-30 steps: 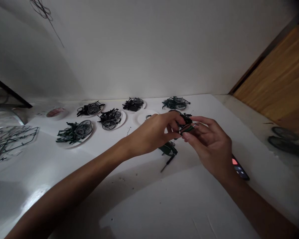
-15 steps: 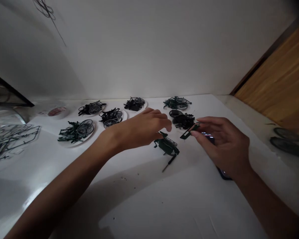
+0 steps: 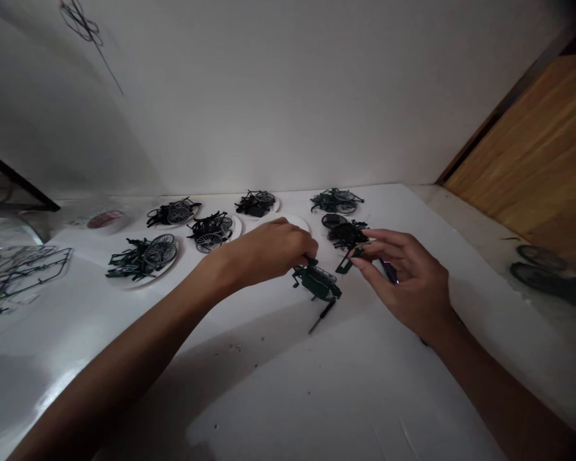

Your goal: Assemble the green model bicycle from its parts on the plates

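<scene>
My left hand (image 3: 282,250) is closed in a pinch at the upper end of a dark green model bicycle body (image 3: 317,283), which has a grey rack-like strip along its side. From the lower end of that body, a dark rod with a thin tip (image 3: 322,316) points toward me. To the right, my right hand (image 3: 408,275) pinches a small dark green plastic part (image 3: 346,261) with a rectangular opening, between thumb and fingertips. Just behind this part lies a dark cluster of bicycle pieces (image 3: 348,235). A phone (image 3: 390,271) is partly hidden under my right hand.
Several plates along the back hold model bicycle pieces, among them a green set (image 3: 144,256), a black set (image 3: 211,232) and another green set (image 3: 336,200). Green sprue frames (image 3: 24,278) lie at left, near a round tub (image 3: 106,221). A wall rises behind the white table (image 3: 269,397).
My left fingers have come down and closed at the top of the bicycle body. My right hand has moved left with the small green part, nearer the body.
</scene>
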### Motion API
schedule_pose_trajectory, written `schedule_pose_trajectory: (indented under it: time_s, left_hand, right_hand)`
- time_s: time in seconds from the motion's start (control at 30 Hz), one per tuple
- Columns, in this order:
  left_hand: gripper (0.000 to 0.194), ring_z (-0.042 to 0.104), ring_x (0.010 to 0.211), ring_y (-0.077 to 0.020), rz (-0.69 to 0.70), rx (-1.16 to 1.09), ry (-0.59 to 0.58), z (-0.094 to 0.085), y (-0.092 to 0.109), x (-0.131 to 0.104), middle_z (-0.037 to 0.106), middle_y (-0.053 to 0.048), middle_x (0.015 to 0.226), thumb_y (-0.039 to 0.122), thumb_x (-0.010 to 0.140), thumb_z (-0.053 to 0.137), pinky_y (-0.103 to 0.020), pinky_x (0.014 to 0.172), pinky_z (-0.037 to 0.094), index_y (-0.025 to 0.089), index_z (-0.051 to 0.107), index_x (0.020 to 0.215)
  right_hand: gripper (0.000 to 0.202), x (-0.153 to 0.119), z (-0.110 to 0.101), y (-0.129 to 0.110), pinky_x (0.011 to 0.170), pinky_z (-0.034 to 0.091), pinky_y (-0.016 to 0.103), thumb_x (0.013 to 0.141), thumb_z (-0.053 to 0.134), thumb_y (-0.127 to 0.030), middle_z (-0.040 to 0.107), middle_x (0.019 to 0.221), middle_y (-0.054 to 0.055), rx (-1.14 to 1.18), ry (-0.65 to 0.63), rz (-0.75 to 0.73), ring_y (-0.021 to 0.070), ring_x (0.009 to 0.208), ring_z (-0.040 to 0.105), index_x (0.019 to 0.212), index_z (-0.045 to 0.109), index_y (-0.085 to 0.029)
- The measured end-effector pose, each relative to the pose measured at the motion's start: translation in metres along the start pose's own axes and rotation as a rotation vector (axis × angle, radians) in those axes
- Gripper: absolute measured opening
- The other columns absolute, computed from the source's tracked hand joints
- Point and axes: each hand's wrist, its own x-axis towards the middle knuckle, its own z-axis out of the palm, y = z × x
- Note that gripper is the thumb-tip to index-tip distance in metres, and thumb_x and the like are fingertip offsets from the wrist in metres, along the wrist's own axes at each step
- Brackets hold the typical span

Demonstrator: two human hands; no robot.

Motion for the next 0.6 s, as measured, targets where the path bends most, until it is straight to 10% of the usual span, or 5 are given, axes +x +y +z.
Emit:
schedule_pose_trajectory:
  time_s: [0.6]
  left_hand:
    - [0.017, 0.063, 0.078, -0.0178, -0.114, 0.086, -0.030, -0.004, 0.001, 0.000, 0.072, -0.006, 0.087, 0.015, 0.097, 0.053, -0.033, 0.077, 0.042, 0.012, 0.069, 0.090]
  right_hand:
    - [0.034, -0.004, 0.011, 0.008, 0.082, 0.061, 0.039, 0.085, 0.075, -0.022, 0.075, 0.093, 0.003, -0.012, 0.038, 0.008, 0.0209, 0.087, 0.074, 0.116, 0.062, -0.026]
